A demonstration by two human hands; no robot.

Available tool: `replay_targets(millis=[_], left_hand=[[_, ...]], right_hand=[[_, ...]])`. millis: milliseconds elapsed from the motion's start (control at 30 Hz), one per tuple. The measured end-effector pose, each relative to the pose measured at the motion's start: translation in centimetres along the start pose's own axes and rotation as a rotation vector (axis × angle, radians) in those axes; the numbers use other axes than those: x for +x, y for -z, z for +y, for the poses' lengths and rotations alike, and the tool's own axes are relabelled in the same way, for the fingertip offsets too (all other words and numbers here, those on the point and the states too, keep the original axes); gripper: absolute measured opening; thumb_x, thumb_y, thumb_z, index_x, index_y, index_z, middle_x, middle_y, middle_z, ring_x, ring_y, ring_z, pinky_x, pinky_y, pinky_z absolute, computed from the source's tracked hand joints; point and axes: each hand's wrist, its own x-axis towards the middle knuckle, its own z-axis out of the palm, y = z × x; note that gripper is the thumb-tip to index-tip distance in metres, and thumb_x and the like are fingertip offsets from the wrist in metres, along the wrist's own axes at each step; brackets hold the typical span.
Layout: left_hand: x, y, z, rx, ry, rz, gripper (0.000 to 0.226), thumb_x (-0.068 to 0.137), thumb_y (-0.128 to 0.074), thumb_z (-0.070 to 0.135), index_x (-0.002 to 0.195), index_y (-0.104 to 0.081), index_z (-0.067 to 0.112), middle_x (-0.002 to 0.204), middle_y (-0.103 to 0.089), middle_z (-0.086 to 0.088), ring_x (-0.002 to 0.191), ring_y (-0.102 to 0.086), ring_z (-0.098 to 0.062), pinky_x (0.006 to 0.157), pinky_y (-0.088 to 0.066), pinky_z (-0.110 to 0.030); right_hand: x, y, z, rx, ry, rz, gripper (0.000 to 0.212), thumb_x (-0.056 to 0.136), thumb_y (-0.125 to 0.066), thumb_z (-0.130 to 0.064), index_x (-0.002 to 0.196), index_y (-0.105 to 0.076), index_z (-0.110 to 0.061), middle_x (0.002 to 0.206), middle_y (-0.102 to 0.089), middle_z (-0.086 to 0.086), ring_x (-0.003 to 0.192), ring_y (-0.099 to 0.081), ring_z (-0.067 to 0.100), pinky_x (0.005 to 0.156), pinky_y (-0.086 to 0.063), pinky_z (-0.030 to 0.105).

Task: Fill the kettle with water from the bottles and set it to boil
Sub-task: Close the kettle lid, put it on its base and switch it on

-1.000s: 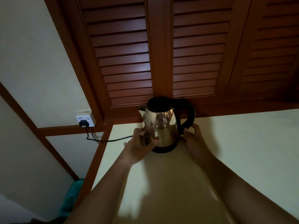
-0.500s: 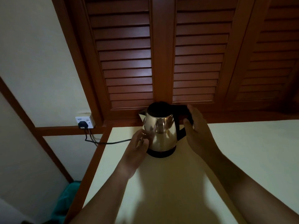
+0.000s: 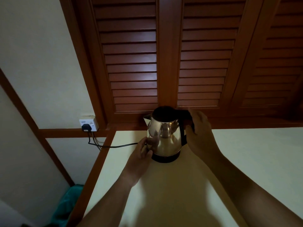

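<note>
Fingers of your right hand are curled over the top of the black handle, with the thumb bent in under it, so this hand grips the handle. Your left hand lies low against the left side of the kettle, its fingers lightly bent and close together on the shiny body. I cannot tell if they only touch the metal or hold something there.

You have the kettle upright on its black base, on the pale counter, close to the wooden slatted doors. A cord runs from behind your left hand to the plug in the wall socket. No bottle is in view. The top of the kettle is dark, so you cannot read from here if the lid is shut or how much water is inside.

I judge that you are at the last step, seating the kettle and getting ready to switch it on. The next move calls for a check that the body sits flat and fully on the base. After that, look for the switch near the handle and press it with one finger, while the left hand steadies the body. Make sure also that the wall socket is switched on.
</note>
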Motion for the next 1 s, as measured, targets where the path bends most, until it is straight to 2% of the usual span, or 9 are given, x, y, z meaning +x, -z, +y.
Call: replay_targets(millis=[133, 300, 467, 600, 700, 767, 833, 900, 1000], left_hand=[[-0.2, -0.1, 0.1, -0.030, 0.000, -0.002, 0.053, 0.100, -0.048, -0.003, 0.136, -0.059, 0.034, 0.127, -0.069, 0.022, 0.123, -0.060, 0.008, 0.105, -0.047, -0.022], [-0.1, -0.2, 0.2, -0.008, 0.005, 0.006, 0.052, 0.101, -0.048, 0.001, 0.135, -0.058, 0.039, 0.127, -0.067, 0.026, 0.122, -0.059, 0.010, 0.102, -0.048, -0.021], [-0.2, -0.3, 0.4, -0.002, -0.004, 0.014, 0.053, 0.099, -0.046, -0.002, 0.134, -0.059, 0.036, 0.125, -0.068, 0.027, 0.121, -0.059, 0.011, 0.105, -0.047, -0.023], [-0.2, -0.3, 0.5, -0.017, -0.009, 0.000, 0.055, 0.100, -0.042, -0.007, 0.127, -0.063, 0.036, 0.120, -0.069, 0.029, 0.119, -0.060, 0.012, 0.099, -0.046, -0.017], [0.2, 0.0, 0.0, -0.006, -0.016, -0.029, 0.055, 0.102, -0.043, -0.007, 0.134, -0.062, 0.034, 0.128, -0.069, 0.024, 0.127, -0.058, 0.008, 0.112, -0.046, -0.024], [0.4, 0.2, -0.3, 0.044, -0.050, -0.020, 0.056, 0.102, -0.044, -0.004, 0.139, -0.060, 0.036, 0.135, -0.067, 0.022, 0.133, -0.057, 0.004, 0.114, -0.046, -0.026], [0.4, 0.4, -0.5, 0.072, -0.090, -0.003, 0.056, 0.104, -0.046, -0.002, 0.140, -0.061, 0.038, 0.137, -0.067, 0.023, 0.133, -0.058, 0.003, 0.112, -0.047, -0.023], [0.2, 0.5, -0.5, 0.059, -0.115, 0.008, 0.052, 0.106, -0.048, -0.002, 0.143, -0.060, 0.033, 0.138, -0.068, 0.019, 0.133, -0.060, 0.000, 0.113, -0.048, -0.025], [0.1, 0.2, -0.8, 0.047, -0.114, -0.013, 0.056, 0.103, -0.045, -0.010, 0.146, -0.057, 0.025, 0.143, -0.067, 0.011, 0.137, -0.059, -0.008, 0.120, -0.044, -0.038]], right_hand=[[-0.1, 0.1, -0.3, -0.019, -0.017, -0.011, 0.058, 0.097, -0.049, -0.012, 0.152, -0.035, -0.023, 0.152, -0.036, 0.004, 0.138, -0.034, 0.028, 0.106, -0.027, 0.030], [-0.2, 0.3, -0.6, -0.019, -0.012, -0.003, 0.057, 0.096, -0.050, -0.010, 0.150, -0.038, -0.022, 0.151, -0.036, 0.008, 0.136, -0.036, 0.030, 0.105, -0.028, 0.030], [0.2, 0.4, -0.3, -0.016, -0.017, -0.046, 0.056, 0.096, -0.050, -0.014, 0.149, -0.040, -0.027, 0.151, -0.035, 0.006, 0.137, -0.034, 0.030, 0.108, -0.028, 0.033], [-1.0, 0.0, 0.3, -0.016, 0.025, -0.046, 0.057, 0.101, -0.048, -0.019, 0.154, -0.031, -0.028, 0.160, -0.026, 0.003, 0.147, -0.025, 0.025, 0.119, -0.028, 0.042], [-3.6, -0.7, 0.4, 0.100, -0.056, -0.042, 0.060, 0.104, -0.045, -0.022, 0.158, -0.020, -0.029, 0.167, -0.006, -0.008, 0.153, -0.008, 0.011, 0.119, -0.014, 0.029], [-5.7, -1.2, 0.4, 0.159, -0.101, -0.030, 0.064, 0.104, -0.045, -0.021, 0.159, -0.015, -0.028, 0.166, -0.003, -0.016, 0.150, -0.003, -0.002, 0.115, -0.006, 0.016], [-7.5, -1.7, 0.4, 0.211, -0.148, -0.029, 0.063, 0.104, -0.046, -0.019, 0.158, -0.015, -0.030, 0.158, -0.012, -0.027, 0.144, -0.006, -0.014, 0.109, -0.005, 0.003], [-8.7, -1.9, 0.2, 0.272, -0.226, -0.054, 0.057, 0.105, -0.045, -0.020, 0.151, -0.019, -0.041, 0.147, -0.024, -0.032, 0.137, -0.024, -0.012, 0.104, -0.014, 0.001], [-8.7, -1.6, 0.0, 0.425, -0.404, -0.192, 0.049, 0.106, -0.044, -0.031, 0.148, -0.026, -0.047, 0.138, -0.041, -0.020, 0.125, -0.042, 0.004, 0.099, -0.036, 0.017]])
